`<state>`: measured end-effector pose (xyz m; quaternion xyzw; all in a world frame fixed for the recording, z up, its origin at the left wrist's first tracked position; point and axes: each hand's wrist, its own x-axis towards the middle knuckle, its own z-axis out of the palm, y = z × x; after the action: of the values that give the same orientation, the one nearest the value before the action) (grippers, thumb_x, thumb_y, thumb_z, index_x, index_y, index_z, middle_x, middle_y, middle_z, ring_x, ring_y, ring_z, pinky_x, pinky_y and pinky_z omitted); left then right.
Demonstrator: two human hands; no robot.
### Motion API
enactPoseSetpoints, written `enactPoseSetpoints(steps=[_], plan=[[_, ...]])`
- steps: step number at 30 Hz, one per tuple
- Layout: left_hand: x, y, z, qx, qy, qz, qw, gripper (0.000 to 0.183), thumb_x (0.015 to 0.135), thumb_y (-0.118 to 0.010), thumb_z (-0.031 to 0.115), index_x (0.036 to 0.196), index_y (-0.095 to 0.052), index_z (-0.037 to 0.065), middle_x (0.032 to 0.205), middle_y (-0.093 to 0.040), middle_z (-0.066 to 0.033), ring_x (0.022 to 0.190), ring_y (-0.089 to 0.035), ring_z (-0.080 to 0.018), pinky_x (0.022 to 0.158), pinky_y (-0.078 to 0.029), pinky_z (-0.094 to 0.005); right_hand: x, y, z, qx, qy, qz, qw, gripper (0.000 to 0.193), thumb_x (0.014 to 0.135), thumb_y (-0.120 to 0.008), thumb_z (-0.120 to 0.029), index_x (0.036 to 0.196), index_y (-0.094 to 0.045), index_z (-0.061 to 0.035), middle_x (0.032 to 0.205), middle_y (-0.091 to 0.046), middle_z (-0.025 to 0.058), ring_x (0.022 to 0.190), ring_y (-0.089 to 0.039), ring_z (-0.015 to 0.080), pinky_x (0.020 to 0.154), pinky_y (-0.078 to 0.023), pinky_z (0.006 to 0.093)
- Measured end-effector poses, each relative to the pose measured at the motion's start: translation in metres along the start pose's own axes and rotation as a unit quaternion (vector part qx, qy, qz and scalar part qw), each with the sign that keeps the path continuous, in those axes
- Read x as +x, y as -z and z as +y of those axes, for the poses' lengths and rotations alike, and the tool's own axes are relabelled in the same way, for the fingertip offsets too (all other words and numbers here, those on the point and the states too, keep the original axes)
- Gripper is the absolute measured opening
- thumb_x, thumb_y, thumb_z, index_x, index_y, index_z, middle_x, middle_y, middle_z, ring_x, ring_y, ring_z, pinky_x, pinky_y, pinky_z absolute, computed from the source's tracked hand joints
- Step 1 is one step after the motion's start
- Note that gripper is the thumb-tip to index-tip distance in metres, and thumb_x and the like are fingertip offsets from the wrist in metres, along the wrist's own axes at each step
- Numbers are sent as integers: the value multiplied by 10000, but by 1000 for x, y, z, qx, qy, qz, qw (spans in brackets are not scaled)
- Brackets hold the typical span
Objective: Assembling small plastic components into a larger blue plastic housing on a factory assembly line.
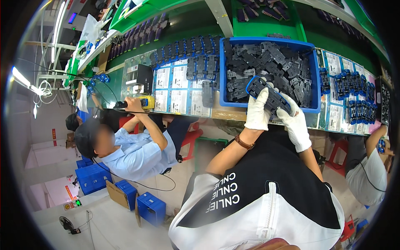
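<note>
A black plastic toy car chassis [273, 99] with a blue edge at one end is held between my two gloved hands, over the near rim of a blue bin [266, 105]. My left hand [258, 110], in a white glove, grips the blue-edged end with its fingers closed round it. On the other end, my white-gloved right hand [295, 125] has its thumb and fingers closed. Loose black chassis parts [271, 56] fill the bin in a heap. My fingers partly cover the held piece.
Rows of blue-and-black chassis [183, 49] stand left of the bin, and more [360, 108] stand to its right on printed sheets. A co-worker [133, 141] on the left holds a black-and-yellow power tool [143, 102]. Another person [368, 175] sits at the far right.
</note>
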<state>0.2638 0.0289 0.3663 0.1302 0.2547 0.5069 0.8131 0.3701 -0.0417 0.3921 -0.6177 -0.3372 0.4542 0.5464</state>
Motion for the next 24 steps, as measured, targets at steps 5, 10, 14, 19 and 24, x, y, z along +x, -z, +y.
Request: enactPoseSetpoints(steps=[5,10,14,19,24], plan=[[-6,-7,5,-9,1,-2,1000,359,874,-592,93,1216,-482,91,1081,-572,-71,1007,-568,-228,905,-479,-398,-4,-2,5,89,-64,-42,993,667,770,-733,-321,1292,-458,-9,1151,-554,74,991,-538,120,834,-456,258],[-8,-3,5,25,-26,2,999,306,896,-563,116,1188,-480,82,1049,-588,-73,957,-593,-230,851,-507,-387,-11,-8,-3,119,-48,-19,992,645,767,-750,-251,1288,-459,-5,1151,-555,73,933,-560,121,783,-485,249],[-13,-10,3,50,-48,34,997,275,899,-561,119,1159,-482,77,1038,-592,-72,931,-604,-227,822,-518,-377,-10,-14,0,160,-49,5,986,618,773,-744,-235,1261,-467,25,1128,-567,80,916,-563,112,701,-503,227],[-18,-4,9,74,-49,43,995,275,914,-549,149,1170,-482,76,1042,-586,-75,963,-588,-211,837,-501,-361,-12,-18,11,159,-33,-11,987,529,794,-713,-183,1223,-488,29,1119,-569,83,886,-566,102,667,-515,223],[-16,12,8,216,-46,74,973,474,919,-563,201,1322,-341,84,1170,-505,-45,1032,-491,-130,899,-417,-284,-7,-29,32,125,-37,50,990,394,816,-634,-35,1194,-527,-7,1056,-587,41,914,-555,94,809,-465,228]])
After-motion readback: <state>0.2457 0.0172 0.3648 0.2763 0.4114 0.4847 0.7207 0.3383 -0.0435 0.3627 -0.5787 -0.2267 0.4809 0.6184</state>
